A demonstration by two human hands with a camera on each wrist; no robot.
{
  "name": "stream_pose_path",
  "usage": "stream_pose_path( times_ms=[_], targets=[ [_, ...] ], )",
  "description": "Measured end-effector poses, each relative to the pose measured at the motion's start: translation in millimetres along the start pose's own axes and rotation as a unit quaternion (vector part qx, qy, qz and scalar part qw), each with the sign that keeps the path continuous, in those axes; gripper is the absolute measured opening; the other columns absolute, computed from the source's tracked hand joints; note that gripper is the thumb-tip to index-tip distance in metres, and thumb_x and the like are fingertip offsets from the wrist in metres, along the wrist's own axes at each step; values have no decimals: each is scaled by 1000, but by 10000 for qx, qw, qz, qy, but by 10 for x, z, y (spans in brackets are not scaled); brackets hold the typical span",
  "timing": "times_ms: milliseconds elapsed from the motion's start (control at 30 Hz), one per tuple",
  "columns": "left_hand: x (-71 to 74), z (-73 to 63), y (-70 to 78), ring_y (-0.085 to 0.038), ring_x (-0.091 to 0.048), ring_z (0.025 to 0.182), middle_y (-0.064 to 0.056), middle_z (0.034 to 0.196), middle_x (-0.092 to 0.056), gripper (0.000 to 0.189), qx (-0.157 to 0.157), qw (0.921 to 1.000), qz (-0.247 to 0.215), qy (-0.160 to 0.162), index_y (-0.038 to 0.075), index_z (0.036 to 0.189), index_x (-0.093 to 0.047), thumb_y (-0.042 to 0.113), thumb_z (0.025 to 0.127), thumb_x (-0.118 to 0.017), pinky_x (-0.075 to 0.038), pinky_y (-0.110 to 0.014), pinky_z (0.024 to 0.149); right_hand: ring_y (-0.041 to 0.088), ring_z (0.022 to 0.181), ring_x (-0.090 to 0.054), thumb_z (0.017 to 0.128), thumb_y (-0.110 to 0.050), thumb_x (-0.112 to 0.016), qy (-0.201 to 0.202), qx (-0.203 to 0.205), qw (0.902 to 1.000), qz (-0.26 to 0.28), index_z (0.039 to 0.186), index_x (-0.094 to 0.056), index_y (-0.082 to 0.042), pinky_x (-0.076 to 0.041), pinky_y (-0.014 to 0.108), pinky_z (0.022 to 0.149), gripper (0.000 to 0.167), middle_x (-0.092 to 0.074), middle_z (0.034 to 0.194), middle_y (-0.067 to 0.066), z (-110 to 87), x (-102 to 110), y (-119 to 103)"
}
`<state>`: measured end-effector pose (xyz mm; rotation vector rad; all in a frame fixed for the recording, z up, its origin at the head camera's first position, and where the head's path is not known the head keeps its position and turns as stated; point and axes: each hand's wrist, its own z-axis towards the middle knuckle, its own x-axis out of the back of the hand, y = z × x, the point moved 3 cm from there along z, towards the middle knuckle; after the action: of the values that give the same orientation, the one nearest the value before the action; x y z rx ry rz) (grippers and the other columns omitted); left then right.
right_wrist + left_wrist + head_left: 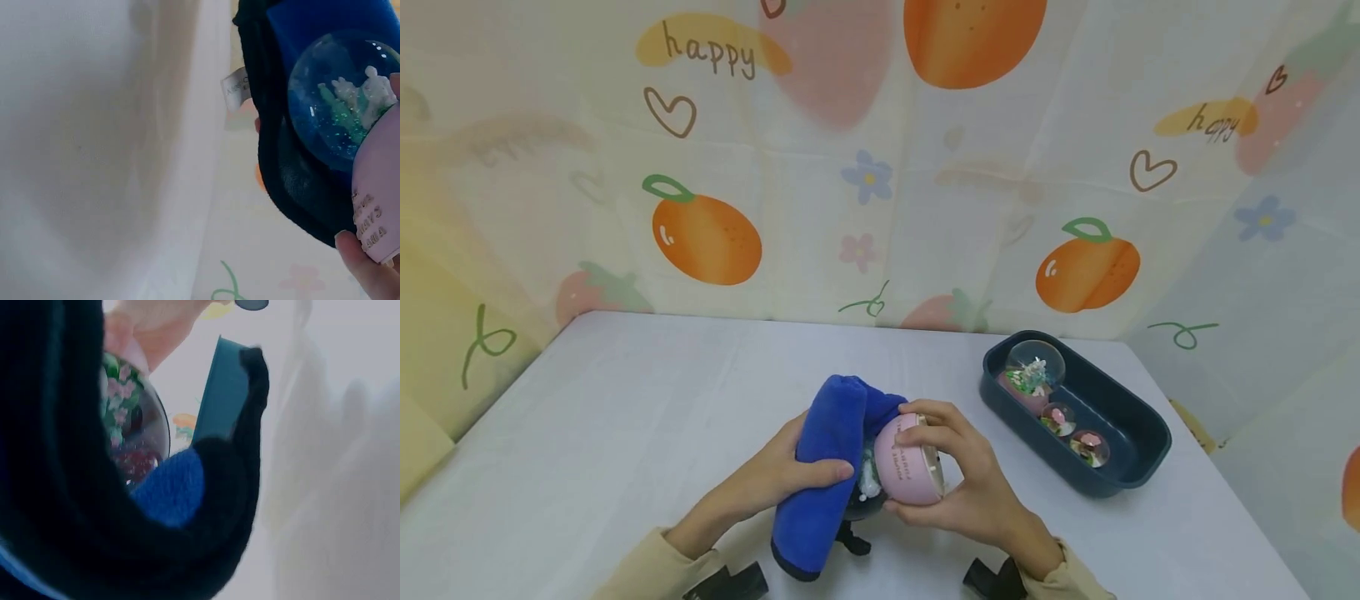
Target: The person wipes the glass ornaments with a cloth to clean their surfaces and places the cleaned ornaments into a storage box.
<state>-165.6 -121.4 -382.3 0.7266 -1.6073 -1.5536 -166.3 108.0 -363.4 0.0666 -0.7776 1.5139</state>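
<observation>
My left hand grips a folded blue plush cloth with black edging, thumb on its near side. My right hand holds a snow globe by its pink base, which carries raised lettering. The globe lies tilted sideways, its clear dome toward the cloth. In the right wrist view the dome shows white and green figures inside and overlaps the cloth's blue face. A black strap end hangs beneath the cloth. The left wrist view is largely filled by the cloth's dark edge, which hides my left fingers.
On the right of the white table stands a dark blue tray. It holds another pink-based snow globe and two small clear globes with pink bits inside. A printed curtain hangs behind the table.
</observation>
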Motion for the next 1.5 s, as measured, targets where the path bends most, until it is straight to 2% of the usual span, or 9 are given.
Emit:
stream_pose_path(
  times_ms=[133,300,567,700,900,1100,1200,1367,1500],
  targets=[
    [-6,14,-16,-35,-58,119,-24,139,-51,78,-356,9989,175,261,7,151,-28,33,90,-69,-54,-53,91,23,118,-55,63,-16,-95,-212,-704,9972,-128,133,-53,-11,-59,32,80,82,-50,138,16,3,13,24],
    [-19,9,-9,-35,-59,118,-17,138,-55,76,-581,9950,463,663,17,151,-33,25,87,-73,-54,-53,90,21,117,-58,65,-19,-94,-514,-1816,9820,23,146,-42,-16,-59,30,80,96,-49,143,6,-2,8,80],
    [-61,-4,17,-32,-61,115,-13,133,-59,70,-275,9933,706,876,19,145,-39,25,85,-75,-54,-54,89,29,106,-64,72,-16,-89,-811,-2342,9659,744,143,-41,-20,-59,29,68,85,-48,138,6,-17,18,118],
    [-71,-3,28,-30,-62,113,-10,129,-62,64,-403,9915,859,895,19,140,-44,24,85,-76,-55,-53,88,30,106,-65,76,-16,-85,-727,-2597,9584,934,138,-46,-21,-59,31,66,73,-53,131,6,-25,21,124],
    [-67,-10,58,-29,-64,110,-7,125,-66,56,-690,9863,1128,987,20,136,-51,23,85,-76,-55,-52,88,19,95,-67,71,-14,-87,-474,-2238,9692,908,131,-51,-16,-58,32,59,69,-55,124,8,-11,42,116],
    [-4,-15,79,-32,-65,111,-15,126,-66,50,-730,9830,1193,1193,10,136,-54,21,90,-71,-54,-56,88,16,96,-65,66,-13,-89,-354,-1778,9787,961,129,-54,-14,-59,31,59,72,-56,122,8,-4,51,77],
    [3,-10,77,-32,-64,111,-15,127,-65,53,-596,9890,1014,900,11,139,-51,21,90,-70,-54,-54,89,16,102,-61,67,-18,-90,-357,-1508,9837,908,128,-55,-13,-59,30,59,70,-57,122,7,-10,36,53],
    [-77,-11,47,-26,-59,115,-3,132,-58,70,-164,9944,1040,19,27,146,-35,27,87,-74,-50,-46,90,13,104,-56,70,-28,-89,-456,-1226,9901,518,127,-56,-17,-57,25,60,67,-57,123,5,-29,-14,25],
    [-113,-7,41,-22,-60,112,2,128,-60,67,-253,9915,1273,40,30,142,-38,29,86,-75,-50,-42,88,13,105,-56,70,-31,-89,-482,-1160,9916,321,127,-56,-18,-56,23,60,67,-57,124,4,-33,-35,17]
  ],
)
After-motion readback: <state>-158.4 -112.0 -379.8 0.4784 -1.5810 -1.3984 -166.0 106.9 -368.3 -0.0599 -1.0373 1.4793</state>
